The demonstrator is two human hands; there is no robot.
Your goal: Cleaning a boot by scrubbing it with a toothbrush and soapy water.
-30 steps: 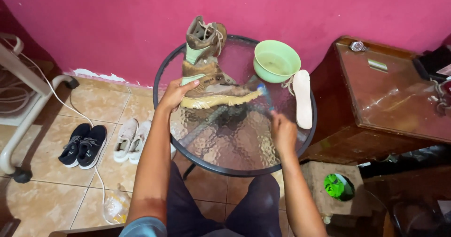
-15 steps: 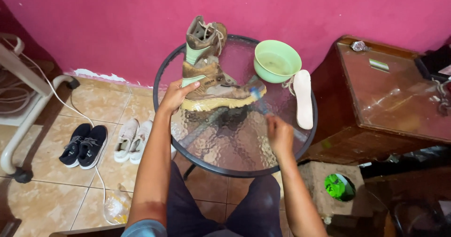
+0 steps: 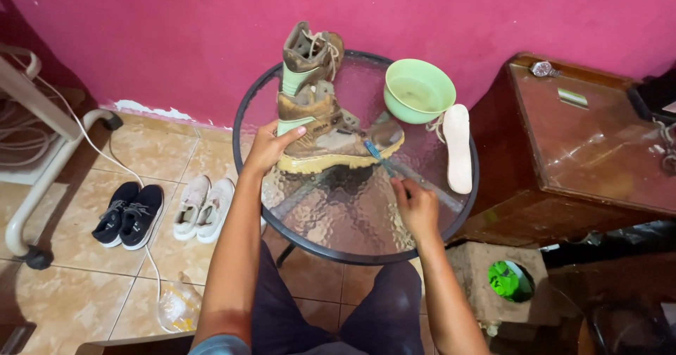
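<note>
Left hand (image 3: 266, 146) grips heel of tan boot (image 3: 331, 126); boot lies left-to-right on glass table (image 3: 352, 221). Right hand (image 3: 417, 206) holds blue brush (image 3: 377, 154) against toe side.

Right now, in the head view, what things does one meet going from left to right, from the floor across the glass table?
Black shoes → pale shoes → left hand → tan boot → green bowl → white insole → wristwatch on the brown cabinet.
</note>
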